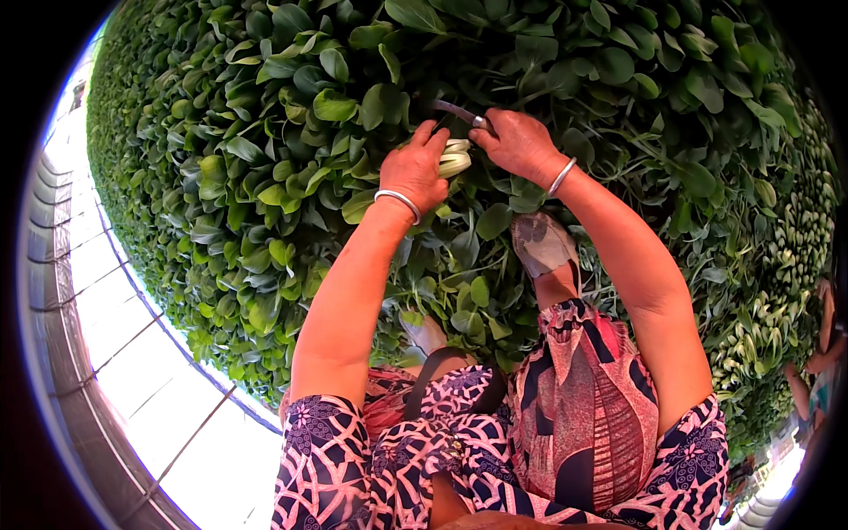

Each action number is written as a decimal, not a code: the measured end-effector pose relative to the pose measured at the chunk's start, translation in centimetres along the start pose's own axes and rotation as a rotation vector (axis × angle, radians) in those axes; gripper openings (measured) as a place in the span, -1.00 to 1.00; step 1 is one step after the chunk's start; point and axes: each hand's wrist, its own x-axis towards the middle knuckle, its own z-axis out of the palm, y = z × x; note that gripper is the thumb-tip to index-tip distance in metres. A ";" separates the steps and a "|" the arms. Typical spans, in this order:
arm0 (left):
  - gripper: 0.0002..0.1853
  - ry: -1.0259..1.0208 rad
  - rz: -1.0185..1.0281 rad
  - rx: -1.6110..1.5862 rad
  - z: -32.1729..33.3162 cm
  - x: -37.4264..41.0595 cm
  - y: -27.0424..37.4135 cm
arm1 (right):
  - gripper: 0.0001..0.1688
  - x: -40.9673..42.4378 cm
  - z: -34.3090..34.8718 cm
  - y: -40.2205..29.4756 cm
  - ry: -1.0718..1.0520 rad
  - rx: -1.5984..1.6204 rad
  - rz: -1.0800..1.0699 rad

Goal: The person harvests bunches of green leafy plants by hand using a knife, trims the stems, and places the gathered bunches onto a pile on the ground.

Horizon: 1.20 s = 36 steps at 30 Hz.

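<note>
My left hand [416, 165] is closed around a small bunch of leafy greens that looks like bok choy, its pale stalk bases [455, 158] pointing right. In my right hand [520, 142] is the handle of a small sickle [458, 111]. Its curved blade reaches left, just above my left fingers, and the tip is lost in dark foliage. Dense standing bok choy [265, 146] surrounds my left hand. Below and right of my right hand lie tangled loose leaves and stems [636, 165].
My shoe [544, 244] stands among leaves under my right forearm; the other shoe [424, 331] is partly covered. Rows of pale-based greens [762, 324] lie at the right. Another person's arm [825, 318] shows at the right rim. Greenhouse framing [126, 265] curves along the left.
</note>
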 end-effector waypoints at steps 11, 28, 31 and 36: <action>-0.42 0.054 -0.027 -0.059 1.9 -2.0 0.0 | -0.61 -0.9 -0.5 1.8 -0.070 -0.230 0.098; -0.27 0.130 -0.049 -0.013 3.4 -2.9 0.5 | -0.73 -1.6 2.2 2.7 0.067 -0.299 -0.176; -0.26 0.167 -0.024 -0.016 3.6 -3.2 0.5 | -0.73 -2.0 2.1 2.6 0.048 -0.314 -0.149; -0.28 0.166 -0.033 -0.020 4.0 -3.4 0.9 | -0.72 -2.6 2.4 3.0 0.057 -0.322 -0.099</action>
